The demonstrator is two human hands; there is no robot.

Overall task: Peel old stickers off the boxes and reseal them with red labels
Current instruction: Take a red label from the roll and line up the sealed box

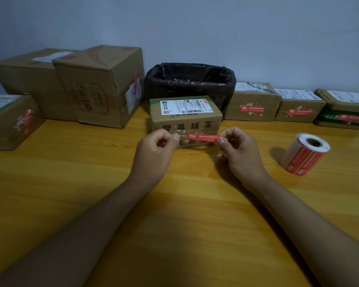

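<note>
A small brown box (184, 121) with a white shipping label on top stands at the middle of the wooden table (71, 183). A red label (202, 137) lies level across its front face, over the taped seam. My right hand (238, 154) pinches the label's right end between thumb and forefinger. My left hand (153, 154) hovers just left of the label with its fingers curled and nothing visible in them; a small gap separates its thumb from the label's left end. Whether the label is stuck to the box is unclear.
A roll of red labels (305, 156) lies on the table to the right. A black-lined bin (190, 79) stands behind the box. Three small boxes (251, 102) with red labels line the back right; large boxes (95, 85) and another small one (8, 121) stand at left.
</note>
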